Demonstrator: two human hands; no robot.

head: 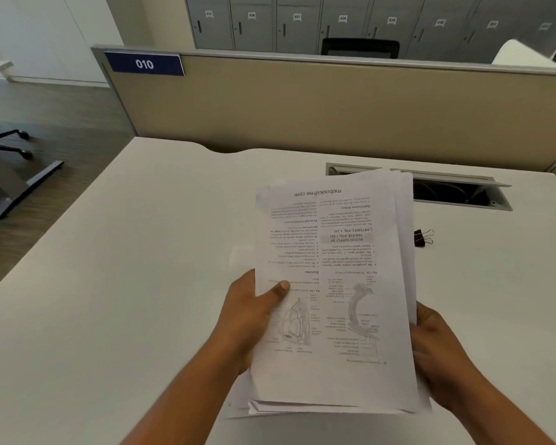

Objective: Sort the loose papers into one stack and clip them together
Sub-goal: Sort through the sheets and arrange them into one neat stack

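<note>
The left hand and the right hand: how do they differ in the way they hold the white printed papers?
The left hand lays its thumb on top of the white printed papers, over the text; the right hand shows no thumb on the top page. The left hand grips the left edge, the right hand the right edge, somewhat nearer the person. Both hold the same stack above the white desk.

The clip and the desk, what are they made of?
The clip looks like black-painted metal with thin shiny wire handles. The desk looks like smooth matte white laminate, though what lies under that surface is hidden.
</note>
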